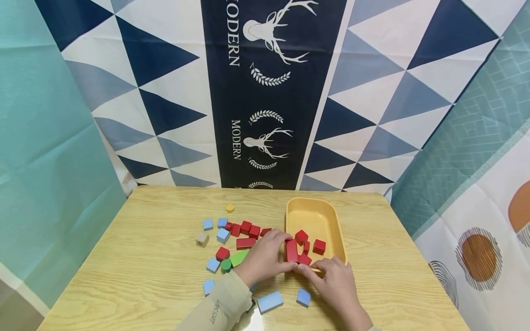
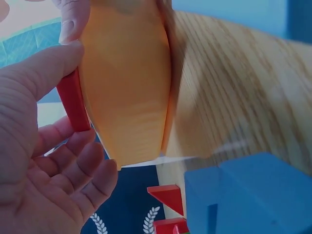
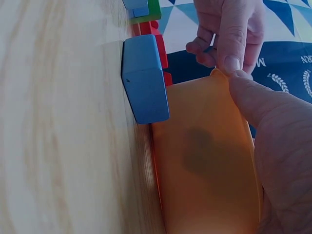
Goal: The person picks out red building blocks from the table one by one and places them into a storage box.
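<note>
My left hand (image 1: 267, 257) holds a long red block (image 1: 291, 250) between thumb and fingers, at the left rim of a yellow tray (image 1: 342, 239). In the left wrist view the red block (image 2: 74, 102) stands against the tray's outer side. My right hand (image 1: 334, 280) grips the tray's near rim; its thumb meets the left thumb at the near left corner, and its other fingertips are hidden behind the rim in the right wrist view. Inside the tray lie several red blocks, among them a red cube (image 1: 319, 247).
Left of the tray are several red blocks (image 1: 245, 227), blue blocks (image 1: 222, 236), a green block (image 1: 239, 258), a green cylinder (image 1: 226, 265) and a plain wooden cube (image 1: 202, 239). A long blue block (image 1: 270, 302) and a blue cube (image 1: 303, 297) lie near me. A yellow disc (image 1: 230, 208) sits farther back.
</note>
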The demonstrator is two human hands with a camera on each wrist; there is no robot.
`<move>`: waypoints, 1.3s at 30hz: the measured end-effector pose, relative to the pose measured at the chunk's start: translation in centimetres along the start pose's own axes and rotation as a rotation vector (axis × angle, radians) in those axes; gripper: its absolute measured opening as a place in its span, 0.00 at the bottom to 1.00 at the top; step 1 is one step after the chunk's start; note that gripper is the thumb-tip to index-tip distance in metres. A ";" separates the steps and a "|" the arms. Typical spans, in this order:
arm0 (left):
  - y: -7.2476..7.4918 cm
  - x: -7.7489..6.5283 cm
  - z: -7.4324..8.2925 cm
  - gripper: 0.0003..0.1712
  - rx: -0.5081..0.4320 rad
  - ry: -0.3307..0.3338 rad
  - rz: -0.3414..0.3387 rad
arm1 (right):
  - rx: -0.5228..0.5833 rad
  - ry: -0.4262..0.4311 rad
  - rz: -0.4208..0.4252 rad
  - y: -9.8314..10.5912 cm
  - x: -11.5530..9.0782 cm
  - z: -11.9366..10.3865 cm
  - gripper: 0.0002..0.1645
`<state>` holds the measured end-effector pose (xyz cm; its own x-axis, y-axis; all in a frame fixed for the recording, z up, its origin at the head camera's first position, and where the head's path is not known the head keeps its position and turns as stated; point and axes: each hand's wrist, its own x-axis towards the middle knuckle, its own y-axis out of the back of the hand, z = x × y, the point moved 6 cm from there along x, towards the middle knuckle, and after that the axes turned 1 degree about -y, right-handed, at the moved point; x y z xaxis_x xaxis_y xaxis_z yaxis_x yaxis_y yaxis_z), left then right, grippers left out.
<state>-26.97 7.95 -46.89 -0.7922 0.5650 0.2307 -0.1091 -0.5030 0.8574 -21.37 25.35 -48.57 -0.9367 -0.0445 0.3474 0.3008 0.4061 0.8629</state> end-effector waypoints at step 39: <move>0.5 -2.7 -4.4 0.18 0.213 0.212 0.050 | 0.021 -0.023 -0.006 -0.1 0.0 0.1 0.22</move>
<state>-27.52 3.22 -49.11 -0.9034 0.3829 0.1928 0.0435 -0.3655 0.9298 -21.37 25.38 -48.70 -0.9425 -0.0260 0.3332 0.2912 0.4252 0.8570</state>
